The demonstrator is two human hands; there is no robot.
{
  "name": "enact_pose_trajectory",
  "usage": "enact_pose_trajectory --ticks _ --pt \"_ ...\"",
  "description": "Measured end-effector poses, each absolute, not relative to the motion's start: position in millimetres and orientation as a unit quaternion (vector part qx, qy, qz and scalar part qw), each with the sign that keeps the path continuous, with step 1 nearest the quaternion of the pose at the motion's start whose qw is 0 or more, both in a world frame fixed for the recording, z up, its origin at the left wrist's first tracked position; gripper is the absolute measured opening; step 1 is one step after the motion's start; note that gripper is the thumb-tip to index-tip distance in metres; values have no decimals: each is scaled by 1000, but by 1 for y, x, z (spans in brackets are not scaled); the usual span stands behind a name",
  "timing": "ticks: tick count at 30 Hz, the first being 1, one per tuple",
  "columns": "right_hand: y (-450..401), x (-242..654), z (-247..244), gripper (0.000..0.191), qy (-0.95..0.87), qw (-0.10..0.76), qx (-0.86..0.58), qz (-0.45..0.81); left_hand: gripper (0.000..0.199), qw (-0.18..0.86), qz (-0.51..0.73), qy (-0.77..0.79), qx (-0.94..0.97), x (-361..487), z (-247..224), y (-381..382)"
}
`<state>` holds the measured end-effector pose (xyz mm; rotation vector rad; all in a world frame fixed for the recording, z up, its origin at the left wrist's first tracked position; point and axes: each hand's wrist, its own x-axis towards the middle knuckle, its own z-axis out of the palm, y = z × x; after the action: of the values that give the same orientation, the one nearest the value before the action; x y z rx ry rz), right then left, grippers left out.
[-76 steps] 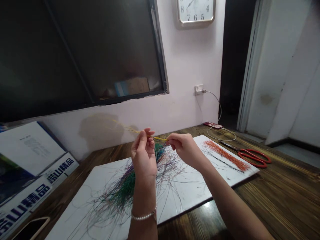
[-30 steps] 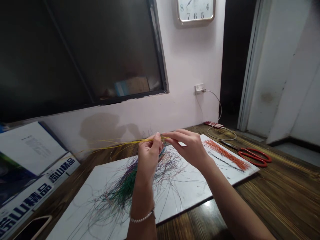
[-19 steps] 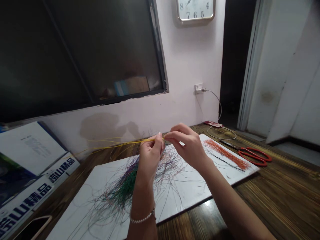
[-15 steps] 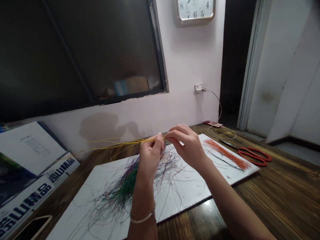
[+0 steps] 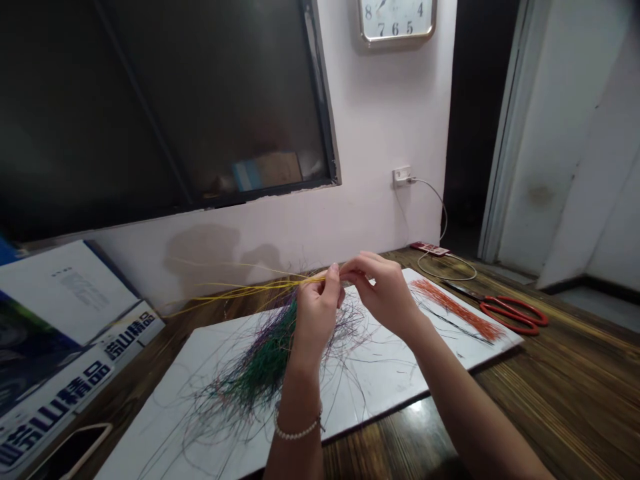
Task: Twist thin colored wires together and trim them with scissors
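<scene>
The left hand (image 5: pixel 316 323) pinched yellow threads (image 5: pixel 250 291) that ran toward 9 o'clock, seemingly to hold them above the tangled thread pile (image 5: pixel 263 370) on the white board (image 5: pixel 395 380). The right hand (image 5: pixel 381 295) curled beside it, its grip unclear.

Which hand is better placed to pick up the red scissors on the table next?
Probably the right hand: it sits nearer the red-handled scissors, on their side of the white board, while the left hand pinches the yellow strands above the multicoloured tangle.
</scene>
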<state>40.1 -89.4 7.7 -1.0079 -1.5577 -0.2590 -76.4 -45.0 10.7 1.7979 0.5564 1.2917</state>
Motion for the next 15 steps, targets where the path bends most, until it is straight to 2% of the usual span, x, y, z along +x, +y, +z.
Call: enact_pose_trajectory --ticks 3,5,8,10,13,15 --pt "-101 46 16 6 -662 612 -431 -29 47 426 524 201 709 -76 11 -46" --pt "-111 56 22 22 -636 627 -449 -8 49 445 528 189 698 -75 12 -47" --pt "-125 90 18 23 -588 616 -524 -30 51 471 532 179 681 -74 14 -48" --pt "-132 129 -2 24 -602 530 -597 -26 53 479 545 171 667 -73 15 -50" --pt "-148 208 -57 19 -600 326 -730 -13 54 477 569 147 654 -72 16 -53" --pt "-164 259 -94 17 -525 276 -803 -55 54 475 580 130 649 -73 17 -55"
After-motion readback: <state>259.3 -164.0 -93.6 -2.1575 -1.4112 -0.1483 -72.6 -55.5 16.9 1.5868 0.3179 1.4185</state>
